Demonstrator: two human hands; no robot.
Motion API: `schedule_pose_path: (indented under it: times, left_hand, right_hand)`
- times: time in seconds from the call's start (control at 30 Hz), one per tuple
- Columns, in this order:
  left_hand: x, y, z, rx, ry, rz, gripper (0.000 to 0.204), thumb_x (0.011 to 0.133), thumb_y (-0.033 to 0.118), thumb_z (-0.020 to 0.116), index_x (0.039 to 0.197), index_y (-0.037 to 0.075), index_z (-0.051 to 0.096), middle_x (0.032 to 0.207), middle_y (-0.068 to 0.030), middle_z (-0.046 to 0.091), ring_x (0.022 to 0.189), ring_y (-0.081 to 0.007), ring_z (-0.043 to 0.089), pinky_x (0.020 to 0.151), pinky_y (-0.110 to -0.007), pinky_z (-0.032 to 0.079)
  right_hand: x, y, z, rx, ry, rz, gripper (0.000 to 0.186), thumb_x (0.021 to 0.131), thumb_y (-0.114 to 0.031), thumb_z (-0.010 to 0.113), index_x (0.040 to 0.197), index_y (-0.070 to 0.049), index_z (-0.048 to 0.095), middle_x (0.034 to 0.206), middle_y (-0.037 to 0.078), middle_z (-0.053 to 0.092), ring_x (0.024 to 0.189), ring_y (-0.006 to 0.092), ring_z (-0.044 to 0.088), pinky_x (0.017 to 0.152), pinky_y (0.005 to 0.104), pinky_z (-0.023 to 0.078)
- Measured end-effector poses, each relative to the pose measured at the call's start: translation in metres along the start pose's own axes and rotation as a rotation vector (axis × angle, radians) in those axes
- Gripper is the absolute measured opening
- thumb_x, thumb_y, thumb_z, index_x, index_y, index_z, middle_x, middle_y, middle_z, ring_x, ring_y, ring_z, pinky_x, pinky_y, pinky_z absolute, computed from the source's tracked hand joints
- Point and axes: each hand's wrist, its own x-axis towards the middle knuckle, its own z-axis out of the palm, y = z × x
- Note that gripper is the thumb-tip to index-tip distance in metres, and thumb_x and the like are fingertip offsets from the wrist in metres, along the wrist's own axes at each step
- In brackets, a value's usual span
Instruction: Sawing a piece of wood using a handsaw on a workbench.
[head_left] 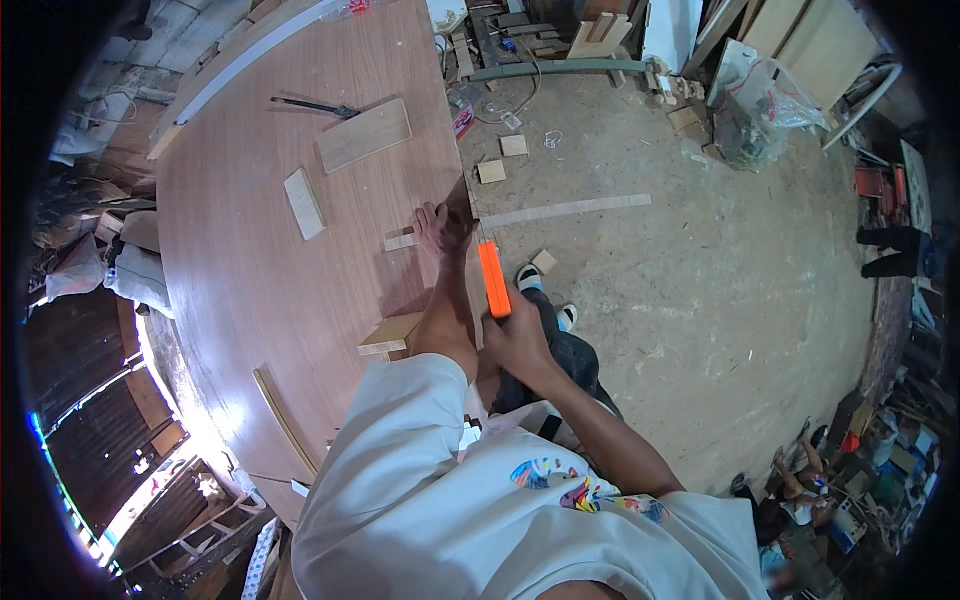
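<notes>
- Our left hand (445, 230) lies over a narrow wooden strip (565, 208) near the table's edge, its fingers partly spread and bent, laid across the wood rather than closed into a fist.
- Our right hand (518, 335) is closed round the lower end of an orange tool (494, 280), with no visible gap between fingers and handle.
- The strip sits partly on the table (230, 290), a short end showing left of our left hand, and its longer part runs out to the right, past the edge and above the floor (700, 300).
- The tool points away from us, its far end close to the strip just beyond the table edge — we cannot tell whether they touch.
- Beside our left forearm stands a wooden block (390, 334); farther up the table lie a small pale piece (304, 203) and a flat rectangular board (366, 135), with a slim black tool (312, 106) at its upper left corner.
- A thin curved strip (284, 422) lies on the table nearer our body, to the left.
- On the floor we see small wooden squares (491, 172) and, farther off, a clear plastic bag (765, 115) — well apart from our hands.
</notes>
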Motion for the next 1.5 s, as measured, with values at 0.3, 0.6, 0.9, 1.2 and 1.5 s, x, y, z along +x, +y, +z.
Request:
schedule_pose_path:
  times: [0.3,0.6,0.9,1.2,1.5]
  left_hand:
    - [-0.006,-0.002,0.006,-0.025,0.213,0.087,0.017,0.068,0.025,0.067,0.073,0.01,0.059,0.088,-0.0099,0.052,0.091,-0.0302,0.051,0.077,-0.042,0.04]
    - [0.001,-0.002,0.011,-0.021,0.106,0.026,0.014,0.069,0.022,0.063,0.072,0.008,0.059,0.088,-0.0122,0.052,0.09,-0.032,0.052,0.078,-0.043,0.041]
    - [0.0,-0.001,0.01,-0.002,0.188,0.049,0.014,0.069,0.021,0.062,0.073,0.008,0.059,0.084,-0.0129,0.052,0.087,-0.0329,0.052,0.077,-0.044,0.041]
    - [-0.004,-0.004,0.013,-0.039,0.097,0.013,0.014,0.068,0.021,0.062,0.073,0.008,0.059,0.086,-0.0133,0.053,0.088,-0.0327,0.053,0.075,-0.043,0.042]
    - [0.007,0.02,0.002,-0.006,0.111,0.038,0.015,0.07,0.022,0.062,0.073,0.008,0.059,0.087,-0.0113,0.053,0.087,-0.0319,0.053,0.075,-0.042,0.041]
  right_hand:
    - [-0.002,-0.016,-0.003,0.035,-0.074,0.07,0.027,0.081,-0.004,0.058,0.107,0.003,0.051,0.078,0.02,0.058,0.076,0.0275,0.063,0.071,0.0361,0.048]
    - [-0.046,-0.077,-0.034,0.13,-0.225,0.17,0.023,0.084,0.0,0.057,0.104,0.002,0.046,0.083,0.016,0.059,0.08,0.021,0.063,0.073,0.0315,0.048]
    - [-0.026,-0.069,-0.033,0.083,-0.114,0.079,0.027,0.082,-0.001,0.057,0.106,0.003,0.046,0.073,0.019,0.057,0.069,0.0243,0.062,0.064,0.0348,0.047]
    - [0.001,-0.035,-0.001,-0.098,-0.135,0.021,0.04,0.082,-0.006,0.06,0.116,0.005,0.044,0.078,0.029,0.061,0.079,0.0498,0.059,0.064,0.0438,0.048]
    - [0.005,-0.035,-0.019,-0.017,-0.02,0.105,0.027,0.083,-0.003,0.056,0.109,0.003,0.048,0.075,0.021,0.06,0.068,0.0308,0.064,0.064,0.0362,0.049]
